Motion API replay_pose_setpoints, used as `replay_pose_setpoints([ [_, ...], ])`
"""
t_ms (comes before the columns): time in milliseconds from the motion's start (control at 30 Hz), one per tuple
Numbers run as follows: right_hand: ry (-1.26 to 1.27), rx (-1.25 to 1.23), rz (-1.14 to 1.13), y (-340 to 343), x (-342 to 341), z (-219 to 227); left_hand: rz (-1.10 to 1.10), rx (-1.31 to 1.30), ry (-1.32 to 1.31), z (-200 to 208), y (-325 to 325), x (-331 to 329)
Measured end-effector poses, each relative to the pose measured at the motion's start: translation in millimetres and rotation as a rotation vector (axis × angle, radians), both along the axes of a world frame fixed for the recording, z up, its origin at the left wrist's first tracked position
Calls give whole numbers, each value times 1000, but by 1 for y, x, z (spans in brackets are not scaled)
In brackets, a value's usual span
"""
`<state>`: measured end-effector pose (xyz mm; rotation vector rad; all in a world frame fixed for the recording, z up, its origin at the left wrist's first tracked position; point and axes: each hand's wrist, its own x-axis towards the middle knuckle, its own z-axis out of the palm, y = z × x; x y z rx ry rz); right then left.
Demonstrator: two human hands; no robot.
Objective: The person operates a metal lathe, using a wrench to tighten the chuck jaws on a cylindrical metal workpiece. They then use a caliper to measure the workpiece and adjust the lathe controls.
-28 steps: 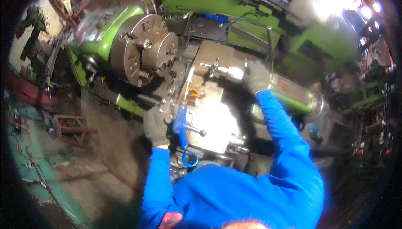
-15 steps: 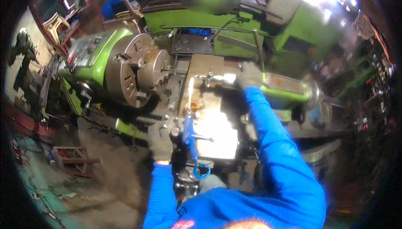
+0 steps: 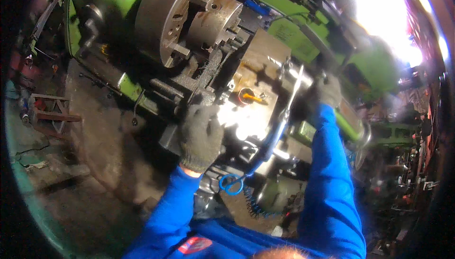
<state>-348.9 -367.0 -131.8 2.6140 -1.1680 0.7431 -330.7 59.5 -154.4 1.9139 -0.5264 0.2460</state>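
My left hand (image 3: 201,133), in a grey knit glove, is at the near left side of the lathe carriage (image 3: 263,53). Its fingers curl over something hidden beneath them. My right hand (image 3: 328,90), gloved too, is closed at the tailstock (image 3: 348,125), beside its shiny barrel (image 3: 305,80); what it grips is covered. Between my arms, a blue air blow gun (image 3: 274,141) with a long thin nozzle slants over the carriage, touched by neither hand. A blue hose loop (image 3: 231,184) hangs at its lower end. Something orange (image 3: 255,99) lies on the carriage near my left hand.
A large steel chuck (image 3: 161,17) holds a smaller round chuck-like piece (image 3: 215,19) on the green headstock (image 3: 111,0). Metal shavings (image 3: 208,72) lie below them. Levers (image 3: 135,117) stick out along the front. A rusty metal stand (image 3: 54,114) is on the floor at left.
The view has tilted and come closer to the chuck. My left hand has shifted up beside the carriage, and the blow gun now slants to the right. My right hand stays at the tailstock.
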Motion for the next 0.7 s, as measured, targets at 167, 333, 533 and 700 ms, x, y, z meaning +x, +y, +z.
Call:
replay_pose_setpoints([
  [167, 47, -6, -4, -6, -5, 4, -18, -37, 72, 3, -2, -1],
  [333, 67, 29, 10, -14, 4, -4, 8, -27, 64, 3, 0, 0],
  [533, 129, 86, -50, -10, -2, 10, -40, -26, 43, 2, -2, 2],
  [700, 170, 171, -31, -13, 3, 10, -38, 3, 85, 4, -1, 2],
])
